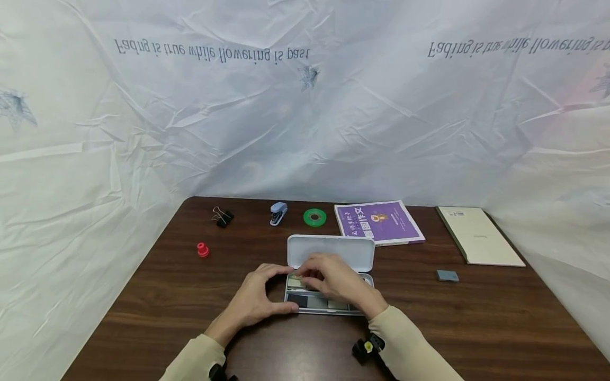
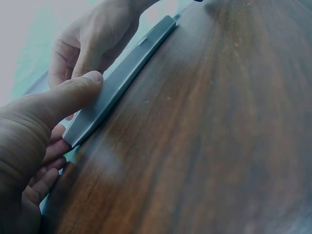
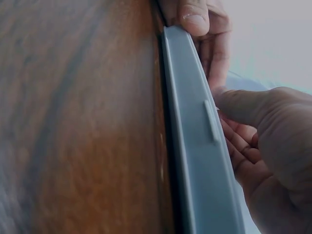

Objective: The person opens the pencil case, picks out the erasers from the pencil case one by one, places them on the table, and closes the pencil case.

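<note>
A light grey pencil case (image 1: 331, 253) lies on the table with its lid raised at the back. My left hand (image 1: 257, 296) grips its left end, thumb at the front corner and fingers at the far side; the left wrist view shows that thumb (image 2: 90, 80) on the case's front wall (image 2: 117, 85). My right hand (image 1: 333, 278) reaches over the case with bent fingers inside its left part, by a pale piece (image 1: 296, 283). Whether its fingertips pinch anything is hidden. A dark block (image 1: 297, 300) and a pale block (image 1: 337, 305) lie in the front compartment.
Behind the case are a black binder clip (image 1: 223, 218), a blue stapler (image 1: 278, 212), green tape (image 1: 314, 217) and a purple book (image 1: 381, 222). A red stopper-like piece (image 1: 203, 250) is at left. On the right lie a cream notebook (image 1: 480, 237) and a grey-blue block (image 1: 447, 275).
</note>
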Action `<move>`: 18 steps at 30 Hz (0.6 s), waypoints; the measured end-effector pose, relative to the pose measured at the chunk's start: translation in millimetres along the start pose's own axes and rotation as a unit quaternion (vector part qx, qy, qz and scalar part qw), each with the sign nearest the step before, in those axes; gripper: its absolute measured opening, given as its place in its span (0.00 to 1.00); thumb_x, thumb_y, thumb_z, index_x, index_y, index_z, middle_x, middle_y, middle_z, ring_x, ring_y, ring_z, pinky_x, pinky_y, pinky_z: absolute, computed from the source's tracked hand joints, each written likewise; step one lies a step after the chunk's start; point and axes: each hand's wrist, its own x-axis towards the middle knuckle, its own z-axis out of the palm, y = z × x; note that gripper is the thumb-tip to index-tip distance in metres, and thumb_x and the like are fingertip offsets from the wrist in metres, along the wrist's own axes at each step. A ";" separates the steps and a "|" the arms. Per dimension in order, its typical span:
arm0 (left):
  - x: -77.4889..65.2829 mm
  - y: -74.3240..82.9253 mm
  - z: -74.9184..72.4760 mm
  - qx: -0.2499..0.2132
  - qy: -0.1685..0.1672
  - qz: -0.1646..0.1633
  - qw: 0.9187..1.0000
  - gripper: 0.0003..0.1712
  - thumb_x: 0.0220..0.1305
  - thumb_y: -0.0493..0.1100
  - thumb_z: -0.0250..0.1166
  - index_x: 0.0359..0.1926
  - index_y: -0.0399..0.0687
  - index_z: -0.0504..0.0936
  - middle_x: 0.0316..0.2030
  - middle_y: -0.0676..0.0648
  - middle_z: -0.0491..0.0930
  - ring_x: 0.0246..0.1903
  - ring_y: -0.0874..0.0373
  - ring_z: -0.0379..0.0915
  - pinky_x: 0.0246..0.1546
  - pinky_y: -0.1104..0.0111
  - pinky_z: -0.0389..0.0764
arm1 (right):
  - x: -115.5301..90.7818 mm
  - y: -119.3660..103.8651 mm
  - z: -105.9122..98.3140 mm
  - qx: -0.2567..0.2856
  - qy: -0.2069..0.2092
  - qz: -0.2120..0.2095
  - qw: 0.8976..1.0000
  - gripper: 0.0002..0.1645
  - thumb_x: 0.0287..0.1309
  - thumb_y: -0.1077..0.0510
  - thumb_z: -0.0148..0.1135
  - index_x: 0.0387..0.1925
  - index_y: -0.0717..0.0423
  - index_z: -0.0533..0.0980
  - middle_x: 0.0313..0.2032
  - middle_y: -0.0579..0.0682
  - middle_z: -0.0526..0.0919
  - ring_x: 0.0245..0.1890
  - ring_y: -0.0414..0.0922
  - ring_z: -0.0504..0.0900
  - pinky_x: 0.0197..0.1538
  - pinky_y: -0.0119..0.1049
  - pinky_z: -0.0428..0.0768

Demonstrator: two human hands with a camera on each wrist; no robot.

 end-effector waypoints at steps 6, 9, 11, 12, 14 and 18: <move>0.6 -0.7 -0.3 0.001 0.001 -0.002 1.000 0.45 0.52 0.67 0.88 0.69 0.62 0.86 0.65 0.58 0.84 0.70 0.52 0.76 0.71 0.43 0.77 | 1.1 -2.0 -1.5 -0.005 -0.010 -0.011 1.000 0.10 0.71 0.62 0.77 0.50 0.50 0.92 0.44 0.43 0.89 0.40 0.37 0.83 0.44 0.31 0.83; 1.0 -0.8 -0.6 0.001 0.001 -0.002 1.000 0.45 0.52 0.67 0.89 0.69 0.62 0.86 0.65 0.58 0.84 0.70 0.53 0.76 0.71 0.44 0.78 | 2.9 -4.3 -3.6 -0.027 -0.020 -0.016 0.999 0.12 0.69 0.65 0.77 0.52 0.51 0.92 0.44 0.44 0.89 0.40 0.38 0.83 0.45 0.31 0.83; 1.3 -0.9 -0.4 0.001 0.002 0.000 1.000 0.45 0.52 0.66 0.89 0.69 0.62 0.86 0.65 0.58 0.84 0.70 0.53 0.76 0.71 0.44 0.78 | 3.9 -5.1 -4.0 -0.039 -0.025 -0.022 0.999 0.15 0.68 0.67 0.77 0.53 0.51 0.92 0.44 0.45 0.88 0.40 0.39 0.82 0.45 0.32 0.82; 1.5 -1.0 -0.3 0.001 0.002 0.000 1.000 0.45 0.52 0.66 0.89 0.69 0.62 0.86 0.65 0.59 0.84 0.70 0.53 0.76 0.71 0.45 0.78 | 4.5 -5.7 -4.2 -0.044 -0.027 -0.027 0.998 0.16 0.67 0.68 0.76 0.53 0.52 0.92 0.45 0.46 0.88 0.40 0.40 0.82 0.45 0.32 0.82; 1.7 -1.0 -0.2 -0.001 0.002 0.002 1.000 0.45 0.52 0.65 0.89 0.69 0.62 0.86 0.65 0.59 0.84 0.70 0.53 0.76 0.71 0.45 0.78 | 5.7 -6.2 -4.2 -0.054 -0.029 -0.038 0.997 0.18 0.66 0.70 0.75 0.54 0.52 0.91 0.45 0.47 0.88 0.39 0.41 0.82 0.45 0.32 0.82; 1.2 -0.7 -0.4 -0.001 0.003 0.003 1.000 0.44 0.51 0.65 0.90 0.68 0.62 0.86 0.65 0.59 0.84 0.70 0.54 0.76 0.71 0.45 0.77 | 7.8 -5.5 -3.1 -0.063 -0.032 -0.061 0.996 0.21 0.63 0.74 0.73 0.53 0.53 0.91 0.44 0.48 0.86 0.39 0.42 0.81 0.45 0.30 0.81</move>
